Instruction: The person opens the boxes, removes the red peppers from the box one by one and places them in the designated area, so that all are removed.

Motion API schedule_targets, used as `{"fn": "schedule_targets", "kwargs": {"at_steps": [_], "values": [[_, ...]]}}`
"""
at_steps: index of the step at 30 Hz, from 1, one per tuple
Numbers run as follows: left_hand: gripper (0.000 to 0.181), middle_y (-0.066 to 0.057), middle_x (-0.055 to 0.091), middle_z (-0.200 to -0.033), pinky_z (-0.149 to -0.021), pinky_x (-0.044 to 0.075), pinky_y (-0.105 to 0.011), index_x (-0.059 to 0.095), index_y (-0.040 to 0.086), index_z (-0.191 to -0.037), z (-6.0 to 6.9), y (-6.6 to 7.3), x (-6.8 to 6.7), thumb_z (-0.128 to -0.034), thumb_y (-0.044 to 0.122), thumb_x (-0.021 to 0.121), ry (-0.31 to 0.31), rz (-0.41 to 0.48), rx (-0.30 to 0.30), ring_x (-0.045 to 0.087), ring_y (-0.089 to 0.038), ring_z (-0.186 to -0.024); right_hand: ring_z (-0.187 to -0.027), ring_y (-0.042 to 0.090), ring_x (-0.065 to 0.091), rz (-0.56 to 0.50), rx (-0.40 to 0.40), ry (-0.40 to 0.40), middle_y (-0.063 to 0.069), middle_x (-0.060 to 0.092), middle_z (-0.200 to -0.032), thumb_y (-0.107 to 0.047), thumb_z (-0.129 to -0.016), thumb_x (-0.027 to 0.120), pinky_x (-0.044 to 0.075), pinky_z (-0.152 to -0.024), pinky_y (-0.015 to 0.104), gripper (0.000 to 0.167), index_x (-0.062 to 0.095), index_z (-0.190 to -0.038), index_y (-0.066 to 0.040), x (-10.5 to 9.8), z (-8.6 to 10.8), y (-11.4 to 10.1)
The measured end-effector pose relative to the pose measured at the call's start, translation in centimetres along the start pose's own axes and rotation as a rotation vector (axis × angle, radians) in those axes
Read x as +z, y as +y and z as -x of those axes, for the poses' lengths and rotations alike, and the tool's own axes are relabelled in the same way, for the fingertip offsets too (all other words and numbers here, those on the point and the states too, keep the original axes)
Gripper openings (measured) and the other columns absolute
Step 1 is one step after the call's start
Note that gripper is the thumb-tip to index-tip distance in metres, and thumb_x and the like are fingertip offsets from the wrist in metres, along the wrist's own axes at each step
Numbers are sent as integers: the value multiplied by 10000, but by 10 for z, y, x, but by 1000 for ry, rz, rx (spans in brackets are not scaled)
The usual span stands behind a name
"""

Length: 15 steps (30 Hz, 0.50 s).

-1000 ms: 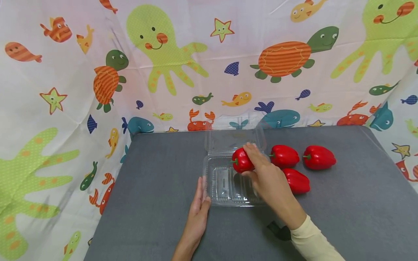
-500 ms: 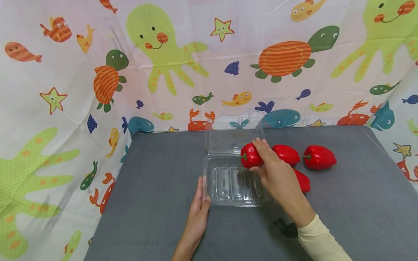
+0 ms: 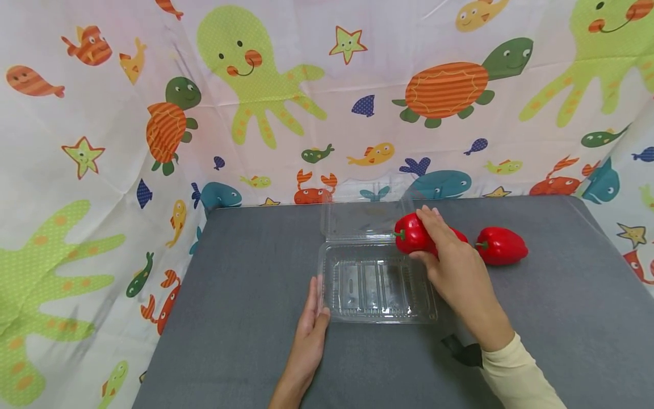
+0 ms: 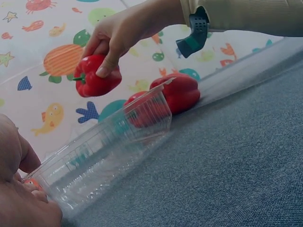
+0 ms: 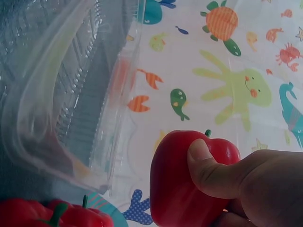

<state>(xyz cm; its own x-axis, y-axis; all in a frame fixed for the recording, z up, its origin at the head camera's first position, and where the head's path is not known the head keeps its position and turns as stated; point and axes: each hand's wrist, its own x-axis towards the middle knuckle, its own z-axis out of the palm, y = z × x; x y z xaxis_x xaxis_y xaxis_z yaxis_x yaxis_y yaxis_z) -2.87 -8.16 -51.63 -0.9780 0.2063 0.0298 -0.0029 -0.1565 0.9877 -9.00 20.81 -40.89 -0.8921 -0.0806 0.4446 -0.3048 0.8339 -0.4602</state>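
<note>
My right hand (image 3: 455, 270) grips a red bell pepper (image 3: 410, 234), its thumb plain on the pepper's side in the right wrist view. The pepper, green stem leftward, is above the back right corner of a clear plastic clamshell container (image 3: 378, 315). That container lies with its lid (image 3: 365, 221) raised at the back and nothing in its base. At its left edge my left hand (image 3: 305, 338) holds the side, fingers along the wall and thumb at the rim. Another red pepper (image 3: 502, 246) lies to the right; one more shows partly behind my right hand.
A grey cloth covers the table (image 3: 245, 295). Behind and to the left hangs a white curtain (image 3: 286, 113) printed with sea animals. In the left wrist view, peppers (image 4: 177, 94) rest beyond the container's right wall. My right wrist wears a dark strap (image 4: 196, 33).
My right hand has moved right with the pepper, from over the container's base to its back right corner, and now covers the front pepper. My left hand has stayed put.
</note>
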Motion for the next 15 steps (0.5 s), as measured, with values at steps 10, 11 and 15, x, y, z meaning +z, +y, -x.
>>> {"fn": "schedule_targets", "kwargs": {"at_steps": [10,11,15], "values": [[702,35,55,-1781,-1216,166,-114,-39,123,-1702,0,1,0,-1132,5,352,10,-3,-21,28,-165,-1630,-1415,441,508,-16,34,0,166,529,-1566,-48,-725,968,530,-915,703,1023,464,-1611,-136,-12,-1,9],[701,39,57,-1780,-1215,167,-112,-38,125,-1703,0,1,0,-1132,7,353,12,-4,-23,28,-163,-1630,-1414,443,509,-16,40,-2,165,528,-1567,-51,-725,970,528,-913,707,1032,457,-1616,-145,-13,-1,10],[703,54,64,-1778,-1210,175,-106,-39,127,-1703,0,1,1,-1133,8,354,15,-7,-30,37,-154,-1629,-1410,452,508,-17,67,-9,173,529,-1562,-54,-731,968,517,-915,720,1033,452,-1620,-156,-19,0,16]]}}
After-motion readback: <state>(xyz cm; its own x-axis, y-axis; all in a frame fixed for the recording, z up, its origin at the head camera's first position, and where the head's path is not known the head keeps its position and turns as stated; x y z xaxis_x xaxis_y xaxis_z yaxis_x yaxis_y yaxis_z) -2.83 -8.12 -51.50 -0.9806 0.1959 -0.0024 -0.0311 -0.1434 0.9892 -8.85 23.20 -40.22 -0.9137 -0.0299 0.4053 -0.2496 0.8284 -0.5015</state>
